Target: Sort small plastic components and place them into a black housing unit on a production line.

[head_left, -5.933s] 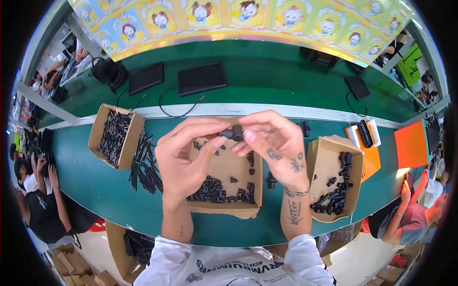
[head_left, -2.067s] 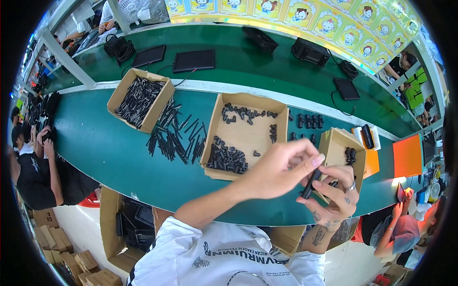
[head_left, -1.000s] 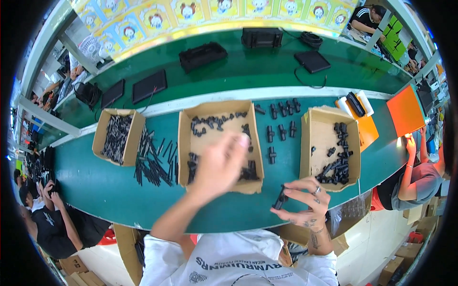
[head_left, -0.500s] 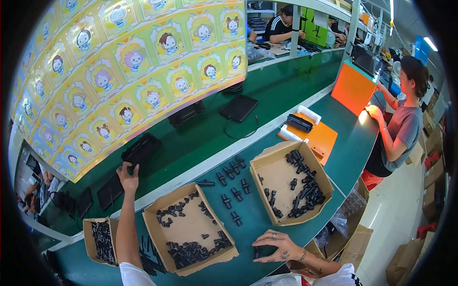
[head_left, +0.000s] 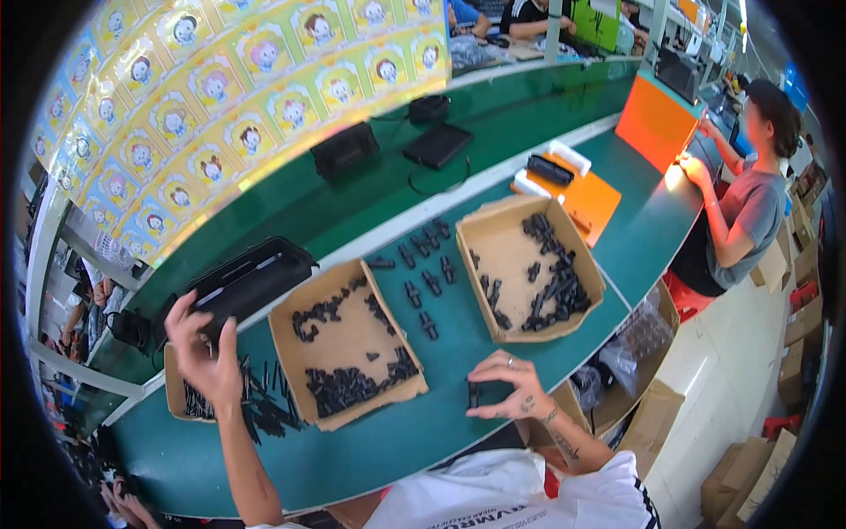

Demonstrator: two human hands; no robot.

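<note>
My left hand (head_left: 207,357) is raised above the small carton of black rods, its fingers spread, with nothing visible in its grip. Just beyond it lies a long black plastic case (head_left: 264,286), which looks like an open-topped housing. My right hand (head_left: 511,388) rests low over the green bench, pinching a small black cylindrical part (head_left: 474,394) upright between thumb and fingers. Between the hands stands a shallow cardboard box (head_left: 339,353) with many small black fittings. Several black jointed pieces (head_left: 427,282) lie in rows on the bench beside it.
A second cardboard box (head_left: 480,238) of black parts stands to the right. Loose black rods (head_left: 269,410) lie by the rod carton (head_left: 176,388). Farther right are an orange panel (head_left: 590,207) and a co-worker (head_left: 749,212). A cartoon-printed sheet (head_left: 238,106) hangs over the green conveyor (head_left: 529,97).
The black case has come nearer, toward the cardboard box. My left hand has let go of it and lifted back. The view has tilted; my right hand still pinches its part.
</note>
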